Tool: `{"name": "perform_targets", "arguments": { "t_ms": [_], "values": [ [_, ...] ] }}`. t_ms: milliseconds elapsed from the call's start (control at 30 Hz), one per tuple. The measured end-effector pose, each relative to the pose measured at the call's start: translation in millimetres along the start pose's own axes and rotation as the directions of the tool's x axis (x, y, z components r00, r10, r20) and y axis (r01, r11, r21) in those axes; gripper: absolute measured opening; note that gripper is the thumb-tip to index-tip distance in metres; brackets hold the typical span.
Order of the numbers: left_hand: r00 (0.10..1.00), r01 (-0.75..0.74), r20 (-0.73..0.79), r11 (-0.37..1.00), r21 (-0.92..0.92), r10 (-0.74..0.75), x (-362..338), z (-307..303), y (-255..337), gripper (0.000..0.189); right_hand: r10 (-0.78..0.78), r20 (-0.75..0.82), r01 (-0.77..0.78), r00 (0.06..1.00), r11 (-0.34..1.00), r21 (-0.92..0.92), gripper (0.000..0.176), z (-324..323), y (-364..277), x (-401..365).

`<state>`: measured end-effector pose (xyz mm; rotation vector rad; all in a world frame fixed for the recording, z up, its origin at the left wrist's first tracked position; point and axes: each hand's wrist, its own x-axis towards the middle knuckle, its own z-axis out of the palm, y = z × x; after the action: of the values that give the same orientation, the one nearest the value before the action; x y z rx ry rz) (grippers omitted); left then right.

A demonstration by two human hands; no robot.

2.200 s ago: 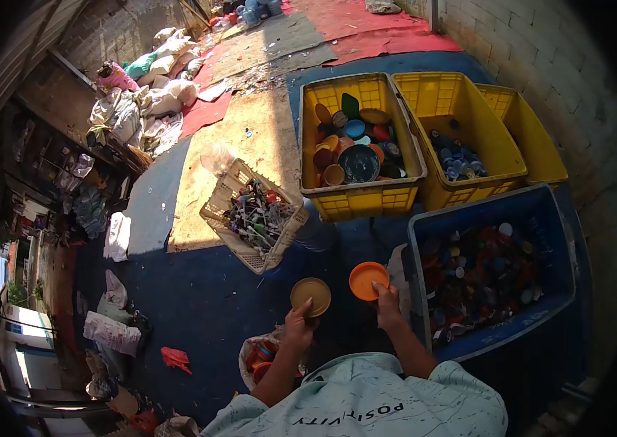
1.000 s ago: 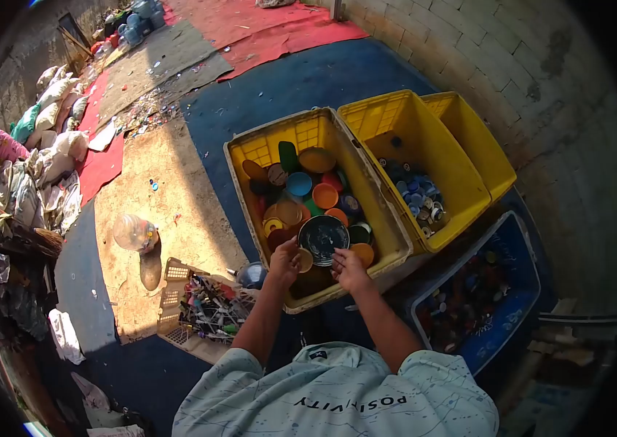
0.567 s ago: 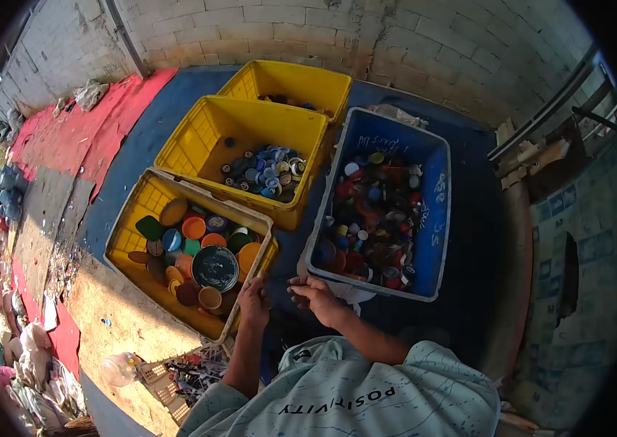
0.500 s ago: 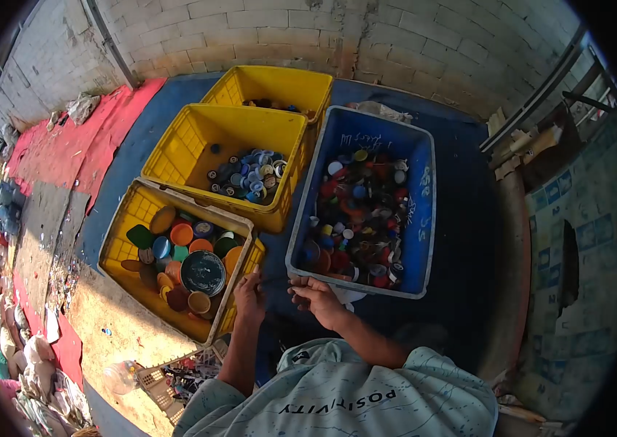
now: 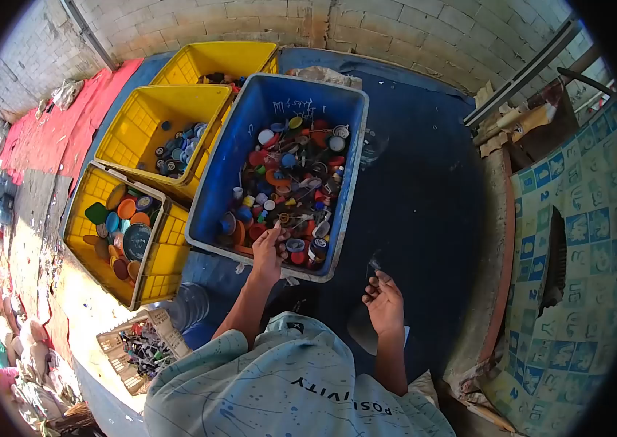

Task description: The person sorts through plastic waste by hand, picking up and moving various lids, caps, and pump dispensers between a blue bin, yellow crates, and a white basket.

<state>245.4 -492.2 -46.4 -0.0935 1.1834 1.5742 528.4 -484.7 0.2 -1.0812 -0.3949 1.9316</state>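
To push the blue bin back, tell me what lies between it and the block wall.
In the head view, a crumpled pale bag or sheet lies between the blue bin and the block wall, on blue floor covering.

Sunlight bleaches the floor [image 5: 79, 339] at lower left, amid shade and dark, curved edges

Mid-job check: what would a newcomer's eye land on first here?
Probably the blue bin of mixed caps near the centre, the left hand over its near edge. Next, three yellow bins to its left, and the right hand off to the right, over dark floor.
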Motion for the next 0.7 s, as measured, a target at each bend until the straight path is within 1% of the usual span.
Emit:
{"name": "perform_targets", "arguments": {
  "t_ms": [33,67,167,233,267,333,400,433,467,533,567,600,700],
  "values": [
    [1.0,0.014,-0.014,1.0,0.021,-0.014,6.0,8.4,-2.0,0.019,-0.028,-0.013,0.028,1.0,0.999,0.021,0.019,-7.2,-9.3,5.8],
    [1.0,0.023,-0.009,1.0,-0.01,-0.023,14.4,15.1,-4.3,0.019,-0.054,-0.026,0.055,0.998,0.998,0.039,0.019,-12.6,-18.1,13.6],
    [0.999,0.043,0.006,0.995,-0.095,-0.042,44.5,29.6,-16.1,0.017,-0.082,-0.03,0.083,0.996,0.997,0.011,0.017,-15.1,-39.3,40.1],
    [0.999,0.043,0.025,0.991,-0.127,-0.04,64.4,40.4,-24.2,0.016,-0.041,-0.027,0.04,0.999,0.998,-0.054,0.017,-13.6,-52.9,60.9],
    [0.999,0.047,0.003,0.991,-0.128,-0.047,71.9,46.1,-29.6,0.016,-0.024,-0.026,0.022,0.999,0.996,-0.084,0.017,-12.5,-57.9,73.4],
    [0.999,0.045,-0.021,0.99,-0.132,-0.049,90.7,62.9,-39.6,0.016,0.018,0.009,-0.016,1.0,0.98,-0.198,0.018,-13.5,-66.6,104.0],
    [0.994,0.073,-0.064,0.982,-0.171,-0.085,119.3,66.9,-53.7,0.016,0.064,0.022,-0.052,0.998,0.936,-0.349,0.017,-12.5,-83.3,136.3],
    [0.988,0.098,-0.1,0.976,-0.196,-0.119,119.6,70.9,-56.5,0.016,0.075,0.042,-0.054,0.996,0.924,-0.378,0.017,-7.4,-93.8,152.3],
    [0.979,0.08,-0.17,0.975,-0.205,-0.116,120.8,73.7,-60.0,0.016,0.104,0.047,-0.075,0.994,0.909,-0.409,0.017,-0.4,-104.0,165.5],
    [0.98,0.028,-0.187,0.975,-0.221,-0.071,121.0,75.0,-61.6,0.017,0.144,0.089,-0.087,0.986,0.88,-0.467,0.018,25.3,-124.1,191.3],
    [0.981,-0.014,-0.19,0.974,-0.228,-0.031,123.3,76.7,-59.5,0.017,0.159,0.13,-0.073,0.979,0.86,-0.505,0.018,38.7,-133.5,206.6],
    [0.97,-0.027,-0.239,0.968,-0.25,-0.035,126.3,76.1,-60.5,0.018,0.174,0.172,-0.055,0.97,0.839,-0.541,0.018,50.6,-142.4,221.3],
    [0.953,-0.053,-0.298,0.931,-0.361,-0.061,131.4,72.9,-63.4,0.019,0.199,0.26,-0.002,0.945,0.798,-0.603,0.018,88.4,-158.1,260.3]
  ]
}}
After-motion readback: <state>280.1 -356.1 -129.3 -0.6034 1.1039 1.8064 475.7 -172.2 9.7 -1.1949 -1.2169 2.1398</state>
